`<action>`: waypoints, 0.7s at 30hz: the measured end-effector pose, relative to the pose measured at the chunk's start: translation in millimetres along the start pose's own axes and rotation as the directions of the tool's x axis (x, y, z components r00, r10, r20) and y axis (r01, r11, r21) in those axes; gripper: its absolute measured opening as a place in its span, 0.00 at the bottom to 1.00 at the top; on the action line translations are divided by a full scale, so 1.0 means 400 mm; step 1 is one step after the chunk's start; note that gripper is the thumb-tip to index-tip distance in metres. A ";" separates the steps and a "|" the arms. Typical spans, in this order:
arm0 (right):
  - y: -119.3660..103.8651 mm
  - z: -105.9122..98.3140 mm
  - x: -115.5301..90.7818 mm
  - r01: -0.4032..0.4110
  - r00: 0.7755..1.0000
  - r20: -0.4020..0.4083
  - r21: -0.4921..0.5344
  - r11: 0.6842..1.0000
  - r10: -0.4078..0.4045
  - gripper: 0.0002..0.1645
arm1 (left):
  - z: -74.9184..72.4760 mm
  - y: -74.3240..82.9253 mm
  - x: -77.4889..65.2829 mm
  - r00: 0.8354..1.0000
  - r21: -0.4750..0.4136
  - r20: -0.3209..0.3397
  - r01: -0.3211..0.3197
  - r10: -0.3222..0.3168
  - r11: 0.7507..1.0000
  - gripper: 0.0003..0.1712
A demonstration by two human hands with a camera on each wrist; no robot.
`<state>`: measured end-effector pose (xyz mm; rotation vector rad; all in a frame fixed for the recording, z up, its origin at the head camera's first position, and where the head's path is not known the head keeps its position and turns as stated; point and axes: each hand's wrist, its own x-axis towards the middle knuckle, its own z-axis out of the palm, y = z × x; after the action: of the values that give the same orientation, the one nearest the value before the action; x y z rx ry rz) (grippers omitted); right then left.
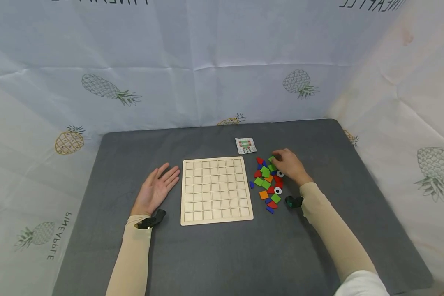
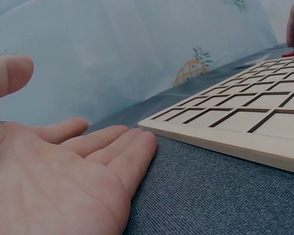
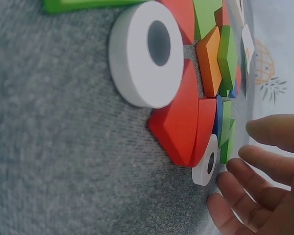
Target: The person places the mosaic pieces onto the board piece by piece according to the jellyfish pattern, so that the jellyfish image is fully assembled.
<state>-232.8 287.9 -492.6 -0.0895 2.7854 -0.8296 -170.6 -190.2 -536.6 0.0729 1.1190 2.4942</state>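
Note:
A wooden grid board (image 1: 216, 222) lies on the table between the hands. My left hand (image 1: 156, 191) rests palm up to its left, fingers straight and nothing in it; in the left wrist view the fingertips (image 2: 146, 139) come close to the board's corner. At the far end of a pile of coloured pieces is my right hand (image 1: 289, 164), its fingertips right at a green square (image 1: 271, 159). The right wrist view shows thumb and fingers bent but apart beside green pieces (image 3: 228, 142). Nearer that camera are red curved pieces (image 3: 179, 122) and a white disc with a dark centre (image 3: 137, 56).
A small printed card (image 1: 246, 145) with a coloured figure lies beyond the board's far right corner. Orange squares (image 1: 264, 195) and blue pieces (image 1: 269, 210) are among the pile. The grey table (image 1: 207, 259) meets a pineapple-print cloth (image 1: 192, 94) at the back.

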 end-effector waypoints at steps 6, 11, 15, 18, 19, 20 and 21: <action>-0.001 0.003 0.006 -0.009 1.000 0.004 -0.045 0.999 0.009 0.28 | -0.001 0.001 -0.001 1.000 -0.017 0.006 0.018 -0.018 1.000 0.34; 0.002 0.003 0.011 -0.016 1.000 0.009 -0.058 0.998 0.016 0.28 | 0.003 0.004 0.003 0.999 0.002 -0.004 0.032 -0.032 0.999 0.34; 0.001 0.004 0.016 -0.022 1.000 0.010 -0.062 0.998 0.023 0.28 | 0.004 0.007 0.005 0.999 0.005 -0.001 0.037 -0.037 0.999 0.34; 0.001 0.006 0.019 -0.017 1.000 0.007 -0.061 0.998 0.018 0.28 | 0.002 0.010 0.004 0.999 0.000 0.006 0.039 -0.039 0.999 0.34; 0.002 0.008 0.021 -0.013 1.000 0.005 -0.062 0.998 0.013 0.28 | 0.002 0.010 0.003 0.999 -0.003 0.007 0.040 -0.040 0.999 0.34; 0.003 0.010 0.022 -0.009 1.000 0.004 -0.063 0.998 0.009 0.28 | 0.002 0.011 0.003 0.999 -0.004 0.008 0.040 -0.040 0.999 0.34; 0.004 0.011 0.022 -0.008 1.000 0.003 -0.060 0.998 0.008 0.28 | 0.002 0.012 0.002 0.999 -0.006 0.008 0.040 -0.040 0.999 0.34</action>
<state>-240.5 285.7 -498.9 -0.0898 2.8061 -0.7429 -172.9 -192.2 -532.9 0.0587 1.0989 2.4598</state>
